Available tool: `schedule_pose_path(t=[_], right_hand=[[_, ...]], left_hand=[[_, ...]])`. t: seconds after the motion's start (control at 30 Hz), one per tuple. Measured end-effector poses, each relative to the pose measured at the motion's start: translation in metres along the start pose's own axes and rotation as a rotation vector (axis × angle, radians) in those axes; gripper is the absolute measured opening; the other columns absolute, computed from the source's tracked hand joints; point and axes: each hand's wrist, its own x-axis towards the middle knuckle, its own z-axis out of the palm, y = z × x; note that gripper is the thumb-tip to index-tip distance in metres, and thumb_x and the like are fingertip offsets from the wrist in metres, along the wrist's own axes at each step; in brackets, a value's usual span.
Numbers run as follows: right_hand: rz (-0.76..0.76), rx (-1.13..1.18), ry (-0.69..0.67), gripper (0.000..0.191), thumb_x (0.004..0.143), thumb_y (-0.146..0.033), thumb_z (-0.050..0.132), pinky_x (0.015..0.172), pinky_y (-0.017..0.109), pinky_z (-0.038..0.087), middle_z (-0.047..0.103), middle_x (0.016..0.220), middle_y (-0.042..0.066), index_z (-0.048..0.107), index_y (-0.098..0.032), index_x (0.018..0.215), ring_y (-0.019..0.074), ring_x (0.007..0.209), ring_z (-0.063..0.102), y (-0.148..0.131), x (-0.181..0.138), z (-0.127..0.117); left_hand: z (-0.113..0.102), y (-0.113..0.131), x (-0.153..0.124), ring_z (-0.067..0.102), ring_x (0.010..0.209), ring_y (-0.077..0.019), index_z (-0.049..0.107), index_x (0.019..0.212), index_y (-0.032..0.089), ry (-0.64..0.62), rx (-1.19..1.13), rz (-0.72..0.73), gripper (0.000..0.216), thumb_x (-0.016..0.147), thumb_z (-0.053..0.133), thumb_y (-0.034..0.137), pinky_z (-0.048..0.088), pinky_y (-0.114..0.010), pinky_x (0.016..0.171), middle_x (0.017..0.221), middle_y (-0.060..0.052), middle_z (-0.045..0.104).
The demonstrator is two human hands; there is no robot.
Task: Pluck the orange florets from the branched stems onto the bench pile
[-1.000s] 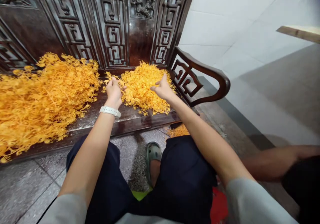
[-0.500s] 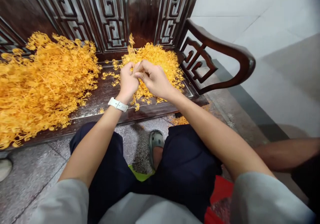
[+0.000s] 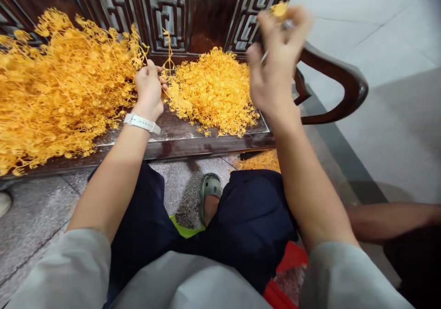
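A yellow sprig (image 3: 168,47) stands at upper centre, pinched in the left hand (image 3: 149,86) between the big pile (image 3: 58,88) at left and the small pile (image 3: 213,88). Judging by the piles, most remains. The right hand (image 3: 274,65), raised and blurred, pinches a small piece (image 3: 279,9).

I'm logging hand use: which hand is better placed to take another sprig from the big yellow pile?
Left. The left hand sits low on the bench beside the big pile, holding a sprig. The right hand is raised, away from it, pinching a small piece.
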Motion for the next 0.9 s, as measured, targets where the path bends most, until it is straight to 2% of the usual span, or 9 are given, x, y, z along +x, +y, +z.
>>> schedule_pose_path(t=[0.07, 0.1, 0.2, 0.3, 0.5, 0.6, 0.73, 0.83, 0.9], right_hand=[[0.034, -0.057, 0.061, 0.074, 0.101, -0.081, 0.044, 0.131, 0.067, 0.036, 0.054, 0.16, 0.02, 0.065, -0.028, 0.148, 0.0435, 0.159, 0.038, 0.016, 0.001, 0.006], [0.034, -0.041, 0.058, 0.076, 0.101, -0.082, 0.044, 0.127, 0.068, 0.04, 0.057, 0.154, 0.022, 0.067, -0.024, 0.144, 0.0438, 0.151, 0.049, 0.017, 0.0, 0.01], [0.015, 0.175, -0.049, 0.072, 0.107, -0.082, 0.037, 0.111, 0.055, 0.056, 0.072, 0.12, 0.016, 0.071, -0.021, 0.128, 0.0322, 0.121, 0.069, 0.001, -0.006, 0.027], [0.061, 0.458, -0.145, 0.072, 0.105, -0.083, 0.044, 0.097, 0.042, 0.06, 0.072, 0.104, 0.008, 0.069, -0.019, 0.126, 0.023, 0.104, 0.071, -0.024, -0.009, 0.048], [0.382, 1.009, -0.428, 0.059, 0.099, -0.077, 0.065, 0.076, 0.03, 0.06, 0.073, 0.115, 0.009, 0.071, -0.021, 0.114, 0.0167, 0.089, 0.069, -0.037, -0.009, 0.064], [0.454, 1.155, -0.455, 0.047, 0.094, -0.066, 0.079, 0.073, 0.028, 0.06, 0.072, 0.12, 0.006, 0.072, -0.022, 0.108, 0.0122, 0.078, 0.062, -0.036, -0.012, 0.063], [0.473, 1.199, -0.412, 0.043, 0.096, -0.063, 0.079, 0.078, 0.03, 0.061, 0.073, 0.126, 0.006, 0.075, -0.023, 0.111, 0.0135, 0.084, 0.06, -0.04, -0.013, 0.066], [0.483, 1.194, -0.4, 0.05, 0.1, -0.066, 0.072, 0.087, 0.035, 0.061, 0.072, 0.132, 0.009, 0.075, -0.024, 0.126, 0.0193, 0.102, 0.065, -0.046, -0.01, 0.071], [0.506, 1.227, -0.418, 0.057, 0.1, -0.066, 0.072, 0.088, 0.037, 0.061, 0.073, 0.13, 0.011, 0.072, -0.022, 0.136, 0.0211, 0.103, 0.067, -0.05, -0.008, 0.076]], left_hand=[[-0.002, -0.001, 0.001, 0.046, 0.06, -0.0103, 0.051, 0.092, 0.022, -0.027, -0.116, -0.068, 0.033, 0.12, 0.053, 0.038, 0.036, -0.024, 0.058, 0.064, 0.004, 0.043], [-0.003, -0.002, 0.002, 0.051, 0.062, -0.0113, 0.052, 0.094, 0.022, -0.059, -0.146, -0.089, 0.03, 0.119, 0.057, 0.036, 0.04, -0.024, 0.06, 0.067, 0.003, 0.048], [-0.006, -0.008, 0.002, 0.068, 0.072, -0.0158, 0.056, 0.102, 0.021, -0.206, -0.145, -0.111, 0.017, 0.114, 0.065, 0.029, 0.052, -0.027, 0.07, 0.078, -0.001, 0.06], [-0.002, -0.017, -0.004, 0.077, 0.088, -0.0215, 0.058, 0.111, 0.021, -0.343, -0.115, -0.077, 0.016, 0.109, 0.072, 0.029, 0.06, -0.032, 0.083, 0.088, -0.004, 0.068], [0.012, -0.033, -0.029, 0.081, 0.098, -0.0288, 0.064, 0.117, 0.022, -0.496, -0.001, 0.069, 0.036, 0.097, 0.088, 0.041, 0.065, -0.04, 0.087, 0.089, -0.005, 0.068], [0.013, -0.033, -0.034, 0.08, 0.093, -0.0287, 0.066, 0.117, 0.021, -0.505, 0.046, 0.088, 0.04, 0.093, 0.092, 0.039, 0.065, -0.04, 0.084, 0.086, -0.004, 0.067], [0.011, -0.028, -0.032, 0.078, 0.084, -0.0248, 0.068, 0.115, 0.023, -0.464, 0.027, 0.143, 0.043, 0.088, 0.096, 0.04, 0.065, -0.039, 0.085, 0.082, -0.003, 0.068], [0.012, -0.025, -0.033, 0.078, 0.086, -0.0243, 0.068, 0.112, 0.024, -0.489, -0.004, 0.21, 0.045, 0.084, 0.099, 0.039, 0.064, -0.038, 0.088, 0.083, -0.003, 0.069], [0.013, -0.024, -0.034, 0.078, 0.09, -0.0246, 0.067, 0.109, 0.023, -0.515, -0.042, 0.196, 0.044, 0.083, 0.1, 0.036, 0.064, -0.035, 0.086, 0.084, -0.003, 0.069]])
